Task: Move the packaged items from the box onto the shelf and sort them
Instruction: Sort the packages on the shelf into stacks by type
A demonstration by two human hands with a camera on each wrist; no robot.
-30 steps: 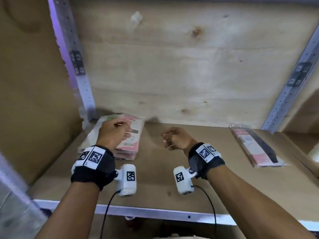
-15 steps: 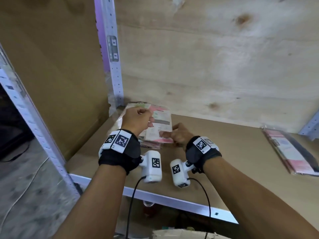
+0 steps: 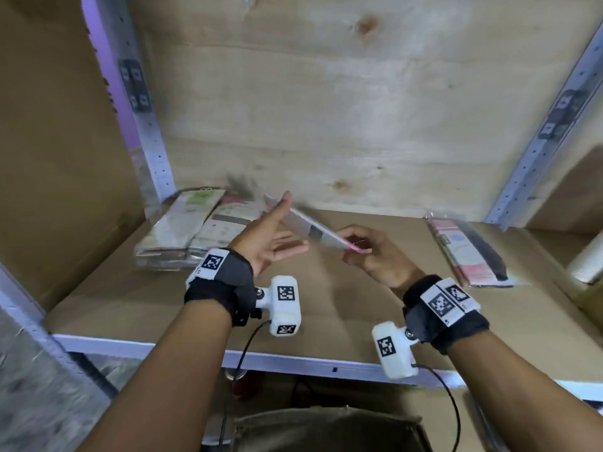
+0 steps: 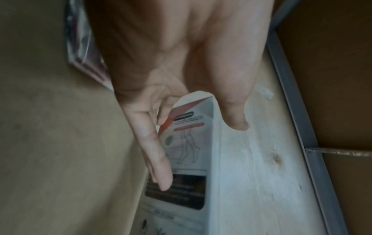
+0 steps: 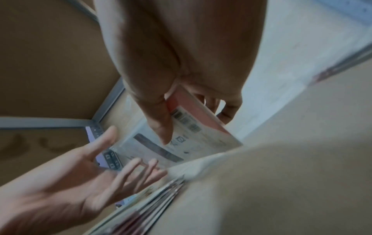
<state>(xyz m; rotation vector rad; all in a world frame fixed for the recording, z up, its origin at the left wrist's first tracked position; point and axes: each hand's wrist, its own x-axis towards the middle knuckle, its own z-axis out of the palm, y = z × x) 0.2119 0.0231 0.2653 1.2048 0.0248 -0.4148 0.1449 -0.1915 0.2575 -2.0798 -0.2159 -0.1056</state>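
Plywood walls and metal posts are seen around the shelf [image 3: 326, 308], which is made of brown board. One flat packet [image 3: 313, 228] is held up in the air above the middle of the shelf, tilted. It is pinched at its near end by the right hand [image 3: 375, 256], thumb on top and fingers under. The left hand [image 3: 267, 239] is spread out with straight fingers at the packet's far end, gripping nothing. A pile of packets [image 3: 192, 230] lies at the back left corner, and two more packets [image 3: 470, 252] lie near the right edge. The held packet looks light, thin and a bit bendy, with a slippery plastic wrap, so it is best held by its short ends. A barcode [image 5: 185, 119] is shown only in the right wrist view; a drawing of legs [image 4: 188, 147] is shown only in the left wrist view.
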